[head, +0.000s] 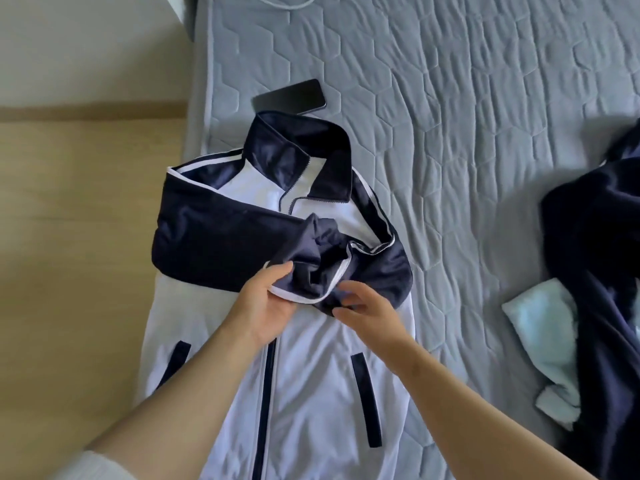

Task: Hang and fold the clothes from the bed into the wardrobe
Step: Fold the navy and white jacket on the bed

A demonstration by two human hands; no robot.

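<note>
Both forearms reach in from the near edge over the grey quilted bed (450, 98). On it lies the white and navy jacket (311, 393), front up, its long axis running near to far with the collar far. Navy sleeves cross its chest, and one sleeve cuff (311, 282) is bunched at centre, just far of both hands. The left grip (266, 306) is clamped on it, thumb on top. The right grip (367, 310) touches it from the right with fingers bent, and I cannot tell if it pinches.
</note>
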